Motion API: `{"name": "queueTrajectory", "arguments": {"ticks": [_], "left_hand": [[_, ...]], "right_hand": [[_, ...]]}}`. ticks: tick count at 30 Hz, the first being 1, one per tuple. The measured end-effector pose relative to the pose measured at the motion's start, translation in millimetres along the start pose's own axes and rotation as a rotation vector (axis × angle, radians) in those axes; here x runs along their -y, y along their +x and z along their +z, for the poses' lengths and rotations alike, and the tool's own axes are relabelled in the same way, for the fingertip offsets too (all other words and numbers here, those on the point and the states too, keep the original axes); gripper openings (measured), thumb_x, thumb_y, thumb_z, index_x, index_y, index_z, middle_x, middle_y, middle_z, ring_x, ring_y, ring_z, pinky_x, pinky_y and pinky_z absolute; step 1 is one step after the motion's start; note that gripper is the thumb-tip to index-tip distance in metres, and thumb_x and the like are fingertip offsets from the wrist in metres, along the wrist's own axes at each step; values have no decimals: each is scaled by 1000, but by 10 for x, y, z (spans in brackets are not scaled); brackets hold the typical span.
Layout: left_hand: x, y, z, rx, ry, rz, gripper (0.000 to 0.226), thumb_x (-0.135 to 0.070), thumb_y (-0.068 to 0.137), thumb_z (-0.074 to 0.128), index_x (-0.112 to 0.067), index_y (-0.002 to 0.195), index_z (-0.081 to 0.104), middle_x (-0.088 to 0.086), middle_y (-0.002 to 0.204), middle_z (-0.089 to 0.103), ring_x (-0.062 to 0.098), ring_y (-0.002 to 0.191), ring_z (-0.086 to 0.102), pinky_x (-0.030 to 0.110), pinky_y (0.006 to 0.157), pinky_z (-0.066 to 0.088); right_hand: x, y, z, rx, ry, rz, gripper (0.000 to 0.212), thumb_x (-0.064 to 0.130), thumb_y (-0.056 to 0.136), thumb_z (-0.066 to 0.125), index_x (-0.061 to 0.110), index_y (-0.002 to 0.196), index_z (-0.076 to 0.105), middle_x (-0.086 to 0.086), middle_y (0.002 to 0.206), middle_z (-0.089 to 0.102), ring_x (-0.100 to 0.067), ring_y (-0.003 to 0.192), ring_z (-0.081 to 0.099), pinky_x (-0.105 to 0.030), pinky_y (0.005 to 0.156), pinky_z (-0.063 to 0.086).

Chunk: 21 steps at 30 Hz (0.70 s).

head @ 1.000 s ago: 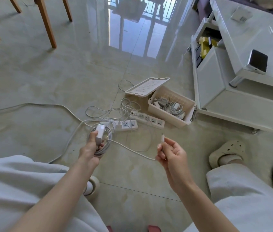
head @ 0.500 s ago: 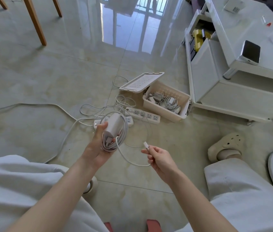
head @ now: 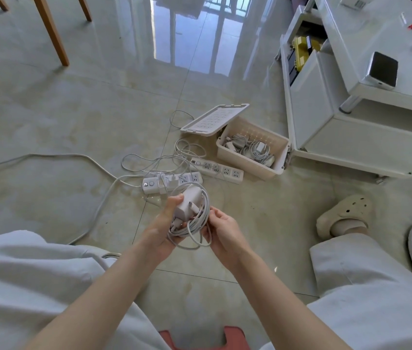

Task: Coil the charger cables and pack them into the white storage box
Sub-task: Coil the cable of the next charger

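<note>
A white charger (head: 188, 202), its pale cable (head: 196, 224) wound in loose loops, is sitting in the left hand (head: 163, 229), whose thumb and curled fingers are gripping brick and coil together. The right hand (head: 222, 229), at the coil's 3 o'clock, is pinching the outer loop. The white storage box (head: 246, 162) is lying open at 1 o'clock. A second ago the right hand was holding the cable's end well apart.

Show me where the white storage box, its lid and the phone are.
white storage box (head: 253, 166), head view, front wall.
lid (head: 213, 120), head view, ribbed inner face.
phone (head: 383, 69), head view, dark screen.
</note>
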<state>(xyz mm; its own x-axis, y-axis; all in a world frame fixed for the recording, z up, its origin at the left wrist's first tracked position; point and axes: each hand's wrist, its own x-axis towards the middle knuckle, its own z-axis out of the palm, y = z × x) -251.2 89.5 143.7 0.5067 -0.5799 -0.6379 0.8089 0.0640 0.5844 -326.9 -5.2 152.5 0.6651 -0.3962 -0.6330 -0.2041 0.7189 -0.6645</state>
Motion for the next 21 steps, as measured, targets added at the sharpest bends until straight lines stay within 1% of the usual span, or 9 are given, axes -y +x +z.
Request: {"name": "queueTrajectory", "arguments": {"ticks": [2, 4, 7, 9, 11, 14, 17, 19, 21], "left_hand": [[7, 25, -11, -63, -7, -9, 30, -34, 88, 57, -8, 100, 66, 10, 87, 66, 17, 68, 61, 24, 56, 55], [14, 36, -14, -84, -26, -14, 27, -34, 88, 57, -10, 96, 66, 8, 83, 68, 15, 64, 63, 22, 53, 55], [40, 50, -20, -81, -5, -8, 37, -34, 89, 54, -3, 108, 64, 14, 92, 68, 18, 67, 65, 22, 54, 55], [50, 55, -40, -82, 20, 4, 44, -35, 90, 54, -1, 117, 61, 19, 104, 66, 23, 78, 64, 24, 58, 56], [56, 56, -63, -80, 36, 17, 45, -34, 90, 54, -2, 120, 60, 21, 109, 65, 25, 81, 64, 26, 59, 56], [80, 55, -68, -114, 111, 44, 40, -33, 90, 56, -2, 115, 61, 15, 93, 66, 19, 66, 64, 22, 51, 53], [104, 64, -53, -175, 190, 69, 34, -34, 88, 60, -6, 106, 63, 6, 75, 61, 15, 56, 55, 19, 46, 47], [102, 85, -53, -224, 241, 77, 30, -36, 86, 62, -9, 99, 64, 2, 70, 56, 12, 52, 50, 18, 44, 43], [104, 114, -73, -254, 278, 70, 28, -36, 86, 63, -10, 95, 63, 2, 71, 54, 13, 52, 50, 19, 44, 43]], "right_hand": [[-26, 10, 12, -80, 8, -16, 15, 12, 100, 37, 10, 104, 52, -3, 70, 59, -7, 57, 52, -17, 53, 40], [-65, -1, 1, -91, -93, -89, 8, 17, 97, 47, 16, 105, 47, -2, 71, 55, -9, 61, 50, -19, 58, 38], [-114, -56, -17, -15, -347, -219, 23, 10, 87, 63, 21, 101, 49, -6, 79, 59, -13, 68, 57, -18, 62, 45], [-122, -63, -7, 3, -439, -267, 22, 7, 85, 64, 19, 100, 54, -5, 79, 61, -14, 68, 60, -20, 62, 49], [-131, -34, 7, -10, -547, -313, 19, 10, 84, 66, 20, 99, 60, -4, 77, 63, -14, 70, 61, -25, 65, 51], [-156, 28, -2, -57, -742, -336, 12, 12, 82, 67, 20, 89, 61, -1, 71, 61, -15, 65, 58, -22, 60, 47], [-168, 62, -22, -100, -873, -359, 6, 18, 85, 63, 19, 81, 58, -4, 70, 61, -20, 65, 58, -27, 63, 47], [-173, 53, -16, -119, -961, -410, 12, 22, 89, 60, 18, 79, 57, 0, 77, 56, -10, 66, 53, -13, 61, 41], [-161, 36, 13, -138, -1007, -488, 13, 18, 91, 59, 18, 78, 57, 0, 92, 48, 1, 73, 47, -3, 66, 36]]}}
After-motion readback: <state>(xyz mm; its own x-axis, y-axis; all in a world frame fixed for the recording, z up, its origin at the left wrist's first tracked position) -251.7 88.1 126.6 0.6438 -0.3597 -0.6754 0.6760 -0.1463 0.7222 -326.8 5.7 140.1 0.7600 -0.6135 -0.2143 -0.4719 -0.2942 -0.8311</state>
